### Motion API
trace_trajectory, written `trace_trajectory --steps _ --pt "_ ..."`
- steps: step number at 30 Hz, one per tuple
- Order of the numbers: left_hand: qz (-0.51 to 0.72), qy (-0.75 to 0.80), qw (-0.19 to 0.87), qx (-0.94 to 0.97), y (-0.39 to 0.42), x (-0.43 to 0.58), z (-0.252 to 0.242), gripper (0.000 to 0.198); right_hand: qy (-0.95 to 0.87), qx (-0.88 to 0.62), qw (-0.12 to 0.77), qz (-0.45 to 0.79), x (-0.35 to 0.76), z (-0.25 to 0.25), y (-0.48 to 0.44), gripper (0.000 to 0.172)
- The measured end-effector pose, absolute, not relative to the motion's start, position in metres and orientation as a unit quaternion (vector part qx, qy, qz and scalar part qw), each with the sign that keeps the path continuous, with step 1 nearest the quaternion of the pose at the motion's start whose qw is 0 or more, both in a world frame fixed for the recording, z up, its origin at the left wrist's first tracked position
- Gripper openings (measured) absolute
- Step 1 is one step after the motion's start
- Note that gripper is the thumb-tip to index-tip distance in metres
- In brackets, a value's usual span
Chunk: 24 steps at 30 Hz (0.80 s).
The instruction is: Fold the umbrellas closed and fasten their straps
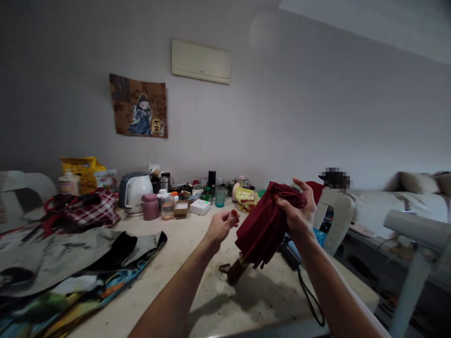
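A dark red folding umbrella [262,227] is tilted over the table, its canopy gathered in loose folds. Its brown handle [237,271], with a wrist strap loop, points down towards me near the tabletop. My right hand [299,209] grips the gathered cloth at the upper end, thumb on the near side and forefinger raised. Left of the canopy, and apart from it, is my left hand [222,226], fingers curled in towards the thumb. I see nothing held in it.
On the table [155,286] lie a printed cloth [84,272], a checked bag [91,209] and a dark pouch with a strap [291,253]. A kettle [139,192], pink jar [151,206], white box [200,207] and several bottles stand behind. A person [336,180] is beyond a chair.
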<state>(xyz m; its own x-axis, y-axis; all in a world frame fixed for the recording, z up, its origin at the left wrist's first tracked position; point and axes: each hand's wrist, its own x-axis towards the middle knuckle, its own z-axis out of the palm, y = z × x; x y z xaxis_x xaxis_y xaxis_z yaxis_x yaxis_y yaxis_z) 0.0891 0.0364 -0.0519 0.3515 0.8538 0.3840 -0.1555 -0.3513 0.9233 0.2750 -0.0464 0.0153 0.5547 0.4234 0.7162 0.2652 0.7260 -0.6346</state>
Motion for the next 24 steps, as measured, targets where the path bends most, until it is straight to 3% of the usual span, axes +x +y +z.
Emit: trace_trajectory --steps 5,10,12,15,18,21,24 --pt "0.363 0.087 0.619 0.69 0.015 0.089 -0.05 0.109 -0.521 -0.259 0.798 0.158 0.272 0.014 -0.049 0.08" --pt "0.348 0.003 0.629 0.695 0.01 0.109 -0.064 0.111 -0.543 -0.206 0.788 0.205 0.271 0.017 -0.051 0.083" --pt "0.342 0.019 0.629 0.698 0.012 0.115 -0.07 0.102 -0.552 -0.187 0.783 0.219 0.27 0.018 -0.052 0.085" --pt "0.355 0.079 0.583 0.727 0.012 0.118 -0.075 0.072 -0.555 -0.192 0.78 0.217 0.268 0.015 -0.05 0.086" --pt "0.397 0.123 0.551 0.724 0.008 0.12 -0.075 0.049 -0.512 -0.25 0.803 0.176 0.261 0.002 -0.04 0.075" --pt "0.436 0.15 0.55 0.697 0.005 0.124 -0.075 0.043 -0.45 -0.292 0.827 0.17 0.251 -0.015 -0.027 0.063" --pt "0.453 0.179 0.548 0.68 0.003 0.129 -0.078 0.043 -0.444 -0.298 0.817 0.216 0.244 -0.025 -0.021 0.064"
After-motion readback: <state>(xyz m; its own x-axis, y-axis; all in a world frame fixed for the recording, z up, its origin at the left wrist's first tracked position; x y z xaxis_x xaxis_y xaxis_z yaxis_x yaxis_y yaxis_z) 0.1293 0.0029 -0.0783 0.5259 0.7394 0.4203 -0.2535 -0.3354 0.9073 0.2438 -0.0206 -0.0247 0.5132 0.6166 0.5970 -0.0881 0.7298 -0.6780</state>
